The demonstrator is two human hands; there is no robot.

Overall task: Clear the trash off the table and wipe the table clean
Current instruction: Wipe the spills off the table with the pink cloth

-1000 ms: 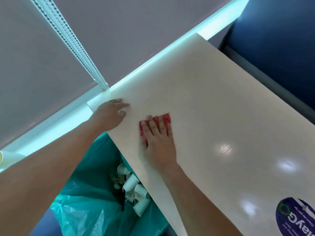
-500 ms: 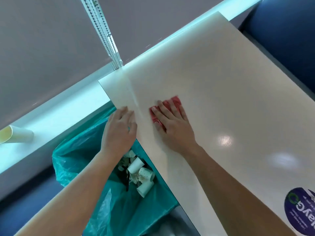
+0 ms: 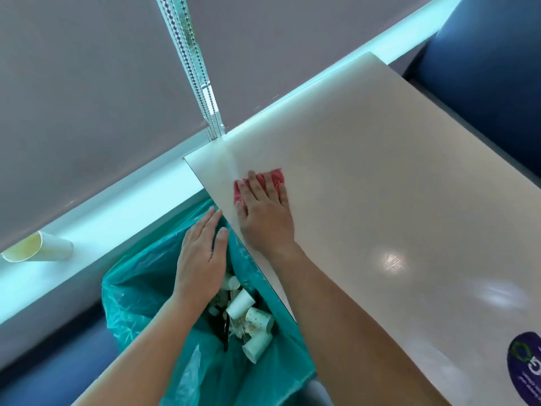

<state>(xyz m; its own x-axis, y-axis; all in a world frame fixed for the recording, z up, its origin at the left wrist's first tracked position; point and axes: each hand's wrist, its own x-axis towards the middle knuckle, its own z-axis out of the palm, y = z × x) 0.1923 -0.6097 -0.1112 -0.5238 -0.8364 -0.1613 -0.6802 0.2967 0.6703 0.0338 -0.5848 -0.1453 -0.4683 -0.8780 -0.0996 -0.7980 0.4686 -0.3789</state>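
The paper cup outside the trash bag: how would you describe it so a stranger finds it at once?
Follow the bright window ledge that runs left from the far corner of the table. Near the picture's left edge a pale paper cup lies on its side. Unlike the cups in the green trash bag below, it lies alone on the ledge.

The right hand (image 3: 265,215) lies flat over the red cloth (image 3: 275,175), so only the cloth's far edge and one corner show past the fingers. The left hand (image 3: 202,259) covers part of the paper cups (image 3: 254,320) in the teal bag (image 3: 140,288); the dark scraps among them are too small to tell. The purple sticker (image 3: 527,370) and the tabletop (image 3: 380,186) are cut off by the right and lower edges, and the sticker's lettering cannot be read.
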